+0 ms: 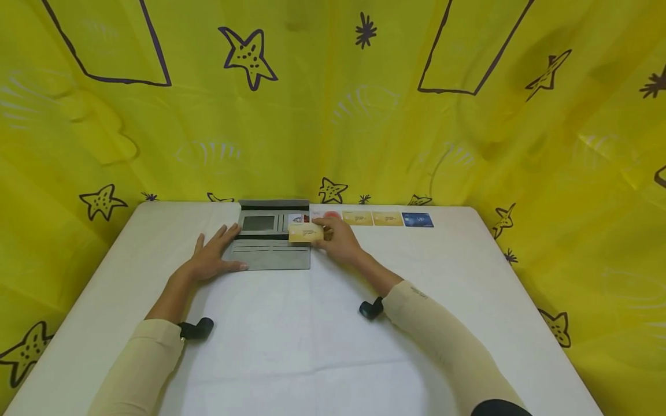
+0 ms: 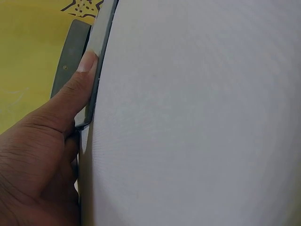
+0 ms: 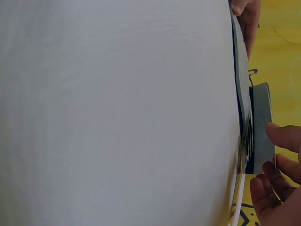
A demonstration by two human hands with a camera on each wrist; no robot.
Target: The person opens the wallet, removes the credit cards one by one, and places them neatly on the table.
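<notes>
A grey wallet (image 1: 270,263) lies unfolded at the table's far edge, showing a dark window pocket and several card slots. My left hand (image 1: 210,258) rests spread on its left edge; in the left wrist view the thumb (image 2: 87,66) presses along the wallet's near edge. Between thumb and fingers, my right hand (image 1: 339,238) pinches a gold card (image 1: 303,233) above the wallet's right part. Behind that card, another card (image 1: 295,219) with pictures shows partly at the upper right section. How deep it sits is hidden.
Right of the wallet, a row of cards runs along the far edge: one with a red circle (image 1: 331,215), partly covered by my hand, two gold cards (image 1: 357,218) and a blue card (image 1: 418,220). A yellow patterned curtain (image 1: 312,115) hangs behind the white table (image 1: 291,335).
</notes>
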